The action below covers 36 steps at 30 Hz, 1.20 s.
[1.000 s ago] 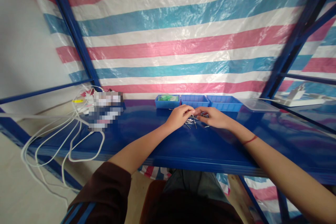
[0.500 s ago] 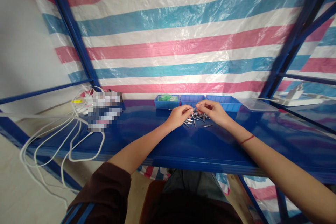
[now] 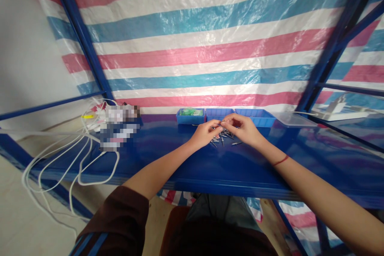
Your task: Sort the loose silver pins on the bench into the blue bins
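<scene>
My left hand (image 3: 207, 133) is closed in a pinch, its fingertips nearly meeting those of my right hand (image 3: 238, 128). The right hand pinches too, thumb against fingers. Whatever is between the fingertips is too small and covered to make out. Below both hands lies a loose pile of slim, silvery metal pin-like pieces (image 3: 226, 134) on the blue tabletop. One such piece (image 3: 237, 143) rests apart from the pile, under the right palm. Part of the pile is hidden by the fingers.
Behind the hands stand a blue bin (image 3: 191, 119) with green-and-white contents, a middle blue bin (image 3: 220, 114) and a wider right bin (image 3: 264, 118). A clear flat lid (image 3: 294, 120) lies at right. White cables (image 3: 79, 168) hang over the left table edge.
The right hand lifted off the pile and drew away from the left half a second ago, then its fingertips came back to the left fingertips. The left hand stayed nearly still.
</scene>
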Each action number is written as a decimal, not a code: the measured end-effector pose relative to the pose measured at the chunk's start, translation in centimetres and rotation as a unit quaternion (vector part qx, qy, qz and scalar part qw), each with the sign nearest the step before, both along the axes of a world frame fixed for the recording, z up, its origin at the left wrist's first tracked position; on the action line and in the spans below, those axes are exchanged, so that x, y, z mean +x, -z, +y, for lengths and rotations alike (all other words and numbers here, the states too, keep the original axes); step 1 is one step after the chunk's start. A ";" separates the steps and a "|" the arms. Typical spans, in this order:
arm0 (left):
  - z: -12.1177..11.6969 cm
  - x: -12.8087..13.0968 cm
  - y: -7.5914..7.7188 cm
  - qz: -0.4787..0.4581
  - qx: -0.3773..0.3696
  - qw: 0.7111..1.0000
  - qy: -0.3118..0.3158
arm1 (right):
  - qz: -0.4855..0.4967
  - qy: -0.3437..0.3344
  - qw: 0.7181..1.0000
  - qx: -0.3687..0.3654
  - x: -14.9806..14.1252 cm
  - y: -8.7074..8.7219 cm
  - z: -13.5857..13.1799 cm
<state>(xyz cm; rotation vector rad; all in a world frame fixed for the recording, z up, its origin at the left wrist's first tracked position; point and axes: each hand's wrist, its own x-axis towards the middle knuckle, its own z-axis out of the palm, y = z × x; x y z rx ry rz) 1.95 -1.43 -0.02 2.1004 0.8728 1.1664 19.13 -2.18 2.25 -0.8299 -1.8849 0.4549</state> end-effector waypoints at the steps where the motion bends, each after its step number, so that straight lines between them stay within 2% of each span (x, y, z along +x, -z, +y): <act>1: 0.1 0.0 0.0 0.001 0.010 1.000 -0.008 | -0.006 0.007 1.000 0.006 0.1 -0.1 -0.1; 5: 0.2 -0.3 -0.2 -0.004 0.065 0.996 -0.057 | -0.045 0.029 0.998 0.037 0.7 -0.5 0.1; 10: -0.2 -0.4 -0.8 0.014 0.124 0.987 -0.105 | -0.146 0.019 0.987 0.057 1.1 -0.5 0.4; 13: -0.2 -0.3 -0.7 0.034 0.116 0.988 -0.100 | -0.185 0.005 0.982 0.027 0.9 0.0 0.7; 15: 0.0 -0.4 -0.4 0.054 0.089 0.990 -0.094 | -0.166 0.018 0.986 -0.003 0.8 0.4 1.4; 18: 0.4 -0.7 -0.1 0.112 0.080 0.987 -0.084 | -0.057 0.086 0.992 -0.069 1.9 0.9 3.3; 20: 0.5 -0.9 0.0 0.160 0.106 0.979 -0.070 | 0.031 0.158 0.981 -0.106 3.5 1.1 4.7; 22: 0.4 -1.0 -0.1 0.203 0.135 0.968 -0.058 | 0.060 0.233 0.962 -0.126 5.4 1.2 6.0; 24: 0.2 -1.0 -0.2 0.236 0.155 0.958 -0.048 | -0.003 0.296 0.946 -0.132 7.1 1.2 6.8; 27: 0.1 -0.9 -0.2 0.264 0.168 0.949 -0.039 | -0.089 0.317 0.936 -0.126 8.3 1.0 6.8; 29: 0.1 -0.9 -0.2 0.269 0.171 0.947 -0.039 | -0.133 0.258 0.951 -0.105 7.8 0.5 5.8; 31: 0.1 -0.9 -0.2 0.270 0.173 0.946 -0.040 | -0.199 0.116 0.969 -0.092 6.7 -0.1 4.1; 32: 0.1 -0.9 -0.3 0.271 0.174 0.946 -0.039 | -0.236 0.019 0.965 -0.110 6.0 -0.4 3.2; 33: 0.1 -0.9 -0.3 0.272 0.176 0.945 -0.039 | -0.281 -0.068 0.948 -0.131 5.3 -0.7 2.3; 34: 0.1 -0.9 -0.3 0.273 0.176 0.945 -0.038 | -0.322 -0.118 0.929 -0.140 4.8 -0.9 1.4; 36: 0.2 -0.9 -0.3 0.276 0.178 0.944 -0.033 | -0.367 -0.126 0.914 -0.123 4.0 -1.1 0.2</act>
